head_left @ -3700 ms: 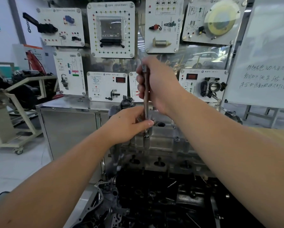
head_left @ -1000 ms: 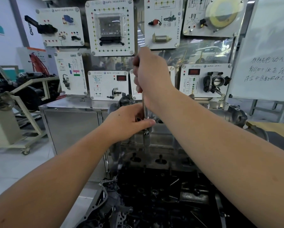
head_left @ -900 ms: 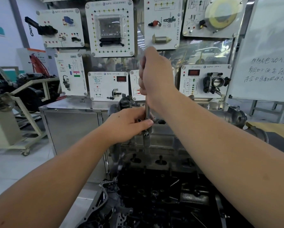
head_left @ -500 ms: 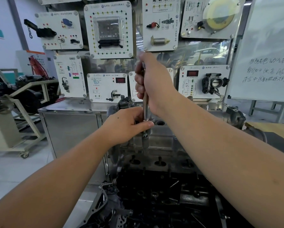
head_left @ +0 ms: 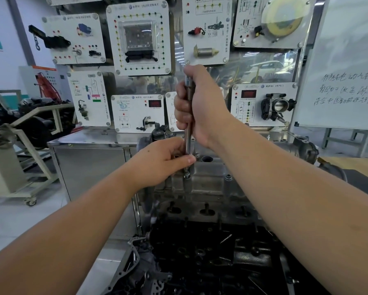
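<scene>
Panel board (head_left: 138, 37) stands close behind, free air left of our right hand (head_left: 202, 103), which grips the slim, shiny, upright steel bar (head_left: 187, 140). Our left hand (head_left: 161, 162) pinches its lower end at the engine block (head_left: 210, 182) top edge.

The whiteboard (head_left: 349, 60) on the right carries three lines of handwritten Chinese, cut off by the frame's edge. In the top line 电动汽车 can be made out, and in the bottom line 中国 (the rest is too loose a hand to read surely). The throttle-body panel (head_left: 255, 107) and the sensor panel (head_left: 136, 111) each bear a printed Chinese heading beside a round blue logo, too small to read. The digits in their red displays (head_left: 248, 94) are too dim to tell.
</scene>
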Demonstrator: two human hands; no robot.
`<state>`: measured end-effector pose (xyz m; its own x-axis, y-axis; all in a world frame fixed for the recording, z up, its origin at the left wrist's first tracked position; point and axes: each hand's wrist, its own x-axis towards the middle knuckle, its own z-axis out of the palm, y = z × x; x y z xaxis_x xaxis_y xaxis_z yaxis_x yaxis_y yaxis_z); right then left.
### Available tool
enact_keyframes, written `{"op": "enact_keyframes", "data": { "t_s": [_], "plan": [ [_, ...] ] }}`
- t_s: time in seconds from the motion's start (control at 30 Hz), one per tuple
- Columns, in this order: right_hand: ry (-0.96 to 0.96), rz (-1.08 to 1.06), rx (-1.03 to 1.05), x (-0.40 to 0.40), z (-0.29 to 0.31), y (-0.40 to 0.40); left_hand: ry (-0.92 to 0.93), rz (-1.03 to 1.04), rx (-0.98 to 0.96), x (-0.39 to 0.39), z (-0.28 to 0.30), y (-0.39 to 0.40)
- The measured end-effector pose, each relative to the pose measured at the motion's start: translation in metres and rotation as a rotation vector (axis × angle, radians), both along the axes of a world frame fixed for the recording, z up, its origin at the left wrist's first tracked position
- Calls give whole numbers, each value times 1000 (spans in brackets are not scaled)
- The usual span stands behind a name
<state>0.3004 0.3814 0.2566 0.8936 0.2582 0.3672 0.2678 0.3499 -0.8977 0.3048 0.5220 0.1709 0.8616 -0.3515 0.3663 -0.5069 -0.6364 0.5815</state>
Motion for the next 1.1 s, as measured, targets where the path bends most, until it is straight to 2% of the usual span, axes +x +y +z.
{"op": "enact_keyframes", "data": {
  "t_s": [0.27,0.4,0.6,0.67,0.77,0.83,0.9,0.97,1.1],
  "plan": [
    [-36,-177,37,-1,5,5,8,21,4,3,0,-2],
    [-48,-92,18,0,7,3,55,-35,-43,4,-1,-1],
    [-72,-22,-27,1,5,1,-7,6,-3,3,-1,0],
    [-61,-73,-34,0,5,5,-24,46,5,4,-1,-1],
    [-159,-266,-115,0,2,15,-66,112,70,3,-1,-5],
    [-116,-302,-44,0,0,17,-56,115,63,2,0,-5],
    [-77,-271,9,2,0,14,-17,85,43,2,0,-3],
    [-47,-153,25,3,1,9,24,10,-15,3,0,-1],
    [-20,9,3,4,3,-1,10,-23,-30,5,-1,1]
  ]
}}
